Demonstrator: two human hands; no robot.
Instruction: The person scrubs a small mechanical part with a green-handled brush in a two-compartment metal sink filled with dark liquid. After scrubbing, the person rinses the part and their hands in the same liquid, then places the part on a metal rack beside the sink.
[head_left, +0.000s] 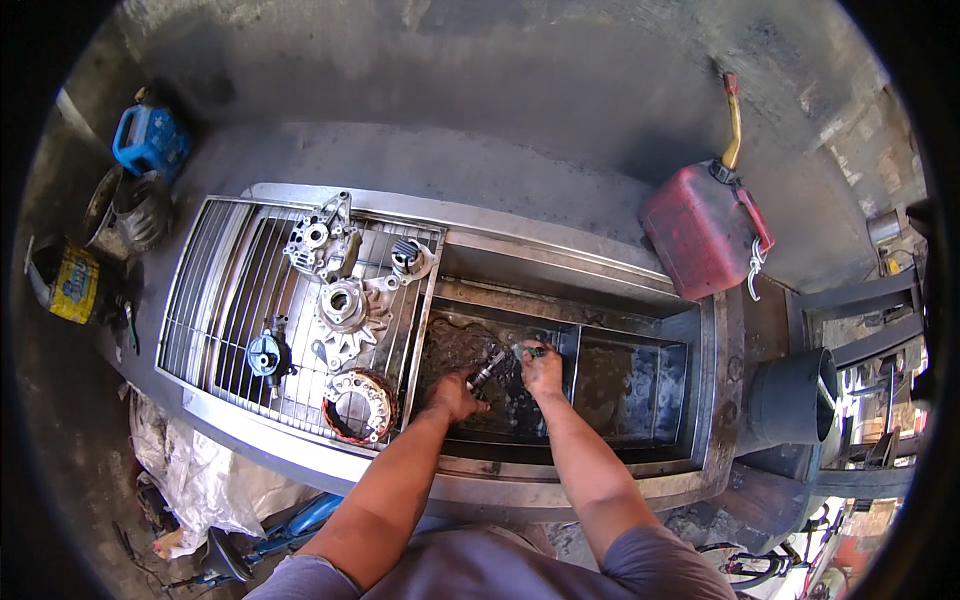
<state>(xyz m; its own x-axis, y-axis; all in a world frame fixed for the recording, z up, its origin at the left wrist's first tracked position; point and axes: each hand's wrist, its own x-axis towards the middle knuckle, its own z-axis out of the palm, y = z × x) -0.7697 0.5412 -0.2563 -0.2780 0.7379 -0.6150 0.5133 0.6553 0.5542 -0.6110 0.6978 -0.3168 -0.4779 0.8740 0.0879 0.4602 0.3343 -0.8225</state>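
Observation:
Over the left part of a metal wash basin (634, 469), my left hand (456, 396) grips a cylindrical metal part with a shaft (491, 367). Just to its right, my right hand (541, 367) is closed around a small tool with a green end (535, 351), perhaps a brush; most of it is hidden by the fingers. Dark, rippling liquid (457, 337) lies below both hands. On the wire rack (187, 300) to the left rest cast metal housings (319, 236) (343, 304), a copper-wound stator ring (360, 406), a round blue-topped part (264, 355) and a small round metal part (409, 257).
A red fuel can (694, 232) with a yellow spout stands at the back right corner. A dark cylindrical bin (787, 397) is at the right. Blue (150, 139) and yellow-labelled (71, 281) containers stand at the left. A metal divider (575, 367) splits the basin.

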